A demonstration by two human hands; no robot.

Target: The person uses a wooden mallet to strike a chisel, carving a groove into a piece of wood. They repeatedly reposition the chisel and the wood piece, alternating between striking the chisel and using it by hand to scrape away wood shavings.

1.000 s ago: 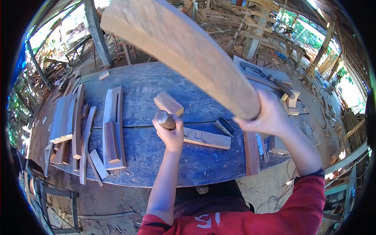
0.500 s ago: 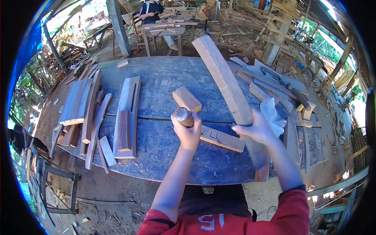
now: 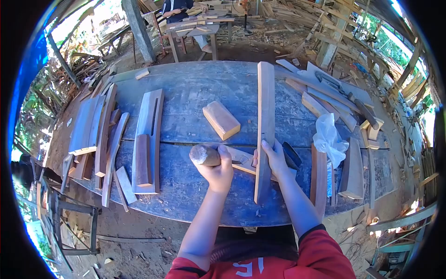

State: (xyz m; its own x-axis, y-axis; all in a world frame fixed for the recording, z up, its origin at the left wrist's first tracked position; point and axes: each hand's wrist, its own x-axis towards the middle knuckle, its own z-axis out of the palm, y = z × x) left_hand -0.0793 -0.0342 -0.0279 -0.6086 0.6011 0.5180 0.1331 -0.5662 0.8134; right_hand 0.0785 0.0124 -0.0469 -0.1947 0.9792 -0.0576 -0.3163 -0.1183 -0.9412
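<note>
My left hand (image 3: 217,172) is closed around the thick wooden handle of a chisel (image 3: 203,156), its butt end facing up and left. A short dark bit of blade shows beyond the fingers. In my right hand (image 3: 275,160) is a long, squared wooden bar (image 3: 265,107), gripped near its lower part and pointing away from me. Below and between both hands lies a wooden piece with cut markings (image 3: 245,159), partly covered by the bar. A loose wooden block (image 3: 221,121) rests just beyond. Beside my right hand is a dark curved object (image 3: 291,156), partly hidden.
The worn blue table (image 3: 200,200) carries a slotted wooden piece (image 3: 148,139) and stacked boards (image 3: 88,125) at left. At right are a plastic bag (image 3: 330,139), wooden offcuts (image 3: 351,172), a clamp (image 3: 327,80) and a hammer (image 3: 364,111). A person (image 3: 176,10) sits beyond.
The wooden bar has swung from a leftward slant to nearly straight and come lower and left with my right hand. My left hand has tilted the chisel handle leftward.
</note>
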